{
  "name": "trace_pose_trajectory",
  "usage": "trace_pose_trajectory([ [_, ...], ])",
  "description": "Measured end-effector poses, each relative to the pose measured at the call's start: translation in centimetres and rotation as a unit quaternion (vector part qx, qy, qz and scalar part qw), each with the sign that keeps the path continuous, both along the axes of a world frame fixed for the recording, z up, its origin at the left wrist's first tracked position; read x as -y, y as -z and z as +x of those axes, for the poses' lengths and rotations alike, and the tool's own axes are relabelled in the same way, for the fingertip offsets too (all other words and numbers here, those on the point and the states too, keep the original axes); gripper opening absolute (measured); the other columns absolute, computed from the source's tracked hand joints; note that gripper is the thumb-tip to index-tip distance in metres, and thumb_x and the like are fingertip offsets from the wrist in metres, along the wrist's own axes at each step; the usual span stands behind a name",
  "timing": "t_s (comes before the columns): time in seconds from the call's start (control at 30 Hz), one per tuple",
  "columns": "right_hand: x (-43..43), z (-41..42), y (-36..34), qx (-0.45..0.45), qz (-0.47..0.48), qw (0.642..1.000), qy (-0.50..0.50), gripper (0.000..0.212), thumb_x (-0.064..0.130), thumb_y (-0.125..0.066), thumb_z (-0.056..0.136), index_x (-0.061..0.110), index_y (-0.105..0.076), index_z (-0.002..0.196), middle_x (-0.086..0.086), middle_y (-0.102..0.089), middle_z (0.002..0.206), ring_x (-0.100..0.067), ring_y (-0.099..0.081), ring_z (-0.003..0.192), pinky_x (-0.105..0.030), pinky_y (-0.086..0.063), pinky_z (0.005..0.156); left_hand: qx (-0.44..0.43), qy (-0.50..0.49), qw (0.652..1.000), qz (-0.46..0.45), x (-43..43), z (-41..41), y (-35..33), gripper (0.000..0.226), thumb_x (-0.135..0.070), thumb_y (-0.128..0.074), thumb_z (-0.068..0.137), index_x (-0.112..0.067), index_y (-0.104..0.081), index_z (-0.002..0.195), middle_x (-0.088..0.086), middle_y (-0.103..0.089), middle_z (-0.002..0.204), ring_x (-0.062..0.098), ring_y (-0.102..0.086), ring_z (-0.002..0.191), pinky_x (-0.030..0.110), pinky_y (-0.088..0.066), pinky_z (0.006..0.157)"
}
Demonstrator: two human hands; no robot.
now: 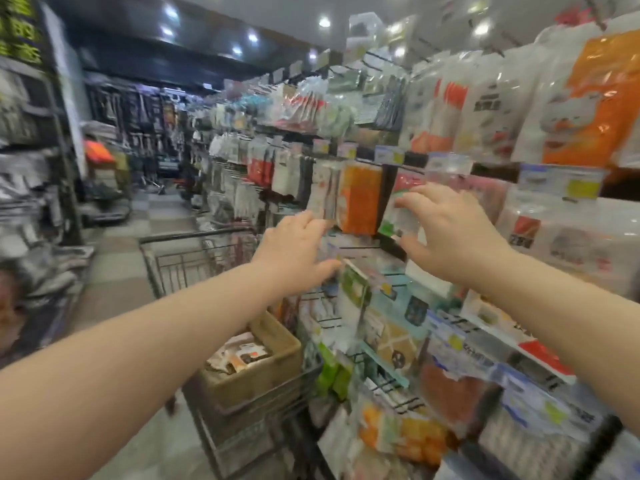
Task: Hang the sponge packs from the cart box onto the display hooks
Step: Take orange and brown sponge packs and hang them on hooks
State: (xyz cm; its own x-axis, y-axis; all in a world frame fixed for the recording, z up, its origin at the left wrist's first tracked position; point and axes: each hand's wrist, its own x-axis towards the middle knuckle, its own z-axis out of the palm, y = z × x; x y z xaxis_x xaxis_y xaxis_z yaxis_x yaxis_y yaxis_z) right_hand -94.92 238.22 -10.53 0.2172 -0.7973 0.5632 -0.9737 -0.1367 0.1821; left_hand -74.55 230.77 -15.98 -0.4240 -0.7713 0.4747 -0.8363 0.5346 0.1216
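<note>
My right hand (pixel 450 233) is raised to the display rack and pinches a clear sponge pack (pixel 401 209) with red and green inside, between fingers above and thumb below. My left hand (pixel 298 254) reaches toward the hanging packs beside it, fingers spread; a blurred clear wrapper (pixel 329 244) lies against its fingertips, and I cannot tell whether it grips anything. Below my left forearm, the cardboard box (pixel 277 341) sits in the wire cart (pixel 194 268) with several small packs (pixel 242 355) inside. The image is motion-blurred.
Orange packs (pixel 360 202) hang just left of my right hand. Price tags (pixel 450 164) line the shelf edge above. Wire hooks (pixel 329 306) with more packets fill the rack below. The aisle floor (pixel 117 282) runs left of the cart, with shelving (pixel 31 168) on the far left.
</note>
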Motion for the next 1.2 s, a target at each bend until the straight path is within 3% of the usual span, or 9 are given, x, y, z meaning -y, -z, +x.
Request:
trace_pose_trajectory([
  [0.23,7.6,9.0,8.4,-0.020,0.120,0.992,-0.035,0.049,0.035,-0.052,0.089,0.025,-0.040,0.136,0.002,-0.042,0.141,-0.022,-0.034,0.133,-0.046,-0.024,0.108,0.024,-0.107,0.992,0.060,3.4,11.0,7.1,0.068,-0.057,-0.052,0.086,-0.017,-0.039,0.139,0.005,-0.043,0.141,0.026,-0.039,0.130,0.046,-0.036,0.107],
  [0.53,18.1,14.8,17.4,0.001,0.249,0.963,-0.104,0.048,0.036,-0.050,0.090,0.025,-0.040,0.136,0.001,-0.044,0.140,-0.023,-0.035,0.133,-0.048,-0.026,0.110,0.042,-0.204,0.964,0.165,7.8,16.9,15.6,0.068,-0.058,-0.050,0.086,-0.018,-0.037,0.141,0.004,-0.040,0.143,0.025,-0.037,0.132,0.042,-0.035,0.108],
  [0.8,31.7,15.2,24.9,0.021,0.318,0.935,-0.154,0.048,0.030,-0.052,0.089,0.023,-0.039,0.135,-0.001,-0.044,0.138,-0.024,-0.037,0.130,-0.045,-0.029,0.108,0.057,-0.254,0.931,0.256,18.4,15.9,21.7,0.067,-0.058,-0.051,0.086,-0.024,-0.034,0.142,0.001,-0.037,0.149,0.022,-0.034,0.137,0.042,-0.032,0.112],
  [0.97,39.0,13.2,30.0,0.018,0.392,0.908,-0.143,0.052,0.032,-0.054,0.087,0.022,-0.038,0.136,-0.003,-0.046,0.137,-0.027,-0.042,0.127,-0.046,-0.037,0.103,0.058,-0.261,0.909,0.318,24.6,13.8,25.6,0.069,-0.060,-0.051,0.084,-0.025,-0.036,0.141,-0.003,-0.042,0.144,0.020,-0.038,0.132,0.040,-0.036,0.108],
  [1.2,45.6,13.8,35.8,0.015,0.483,0.867,-0.123,0.052,0.032,-0.052,0.088,0.023,-0.036,0.137,-0.004,-0.043,0.140,-0.028,-0.042,0.127,-0.044,-0.036,0.102,0.042,-0.261,0.881,0.393,29.6,13.8,30.7,0.073,-0.055,-0.054,0.086,-0.022,-0.031,0.146,0.000,-0.038,0.147,0.021,-0.036,0.135,0.038,-0.035,0.111],
])
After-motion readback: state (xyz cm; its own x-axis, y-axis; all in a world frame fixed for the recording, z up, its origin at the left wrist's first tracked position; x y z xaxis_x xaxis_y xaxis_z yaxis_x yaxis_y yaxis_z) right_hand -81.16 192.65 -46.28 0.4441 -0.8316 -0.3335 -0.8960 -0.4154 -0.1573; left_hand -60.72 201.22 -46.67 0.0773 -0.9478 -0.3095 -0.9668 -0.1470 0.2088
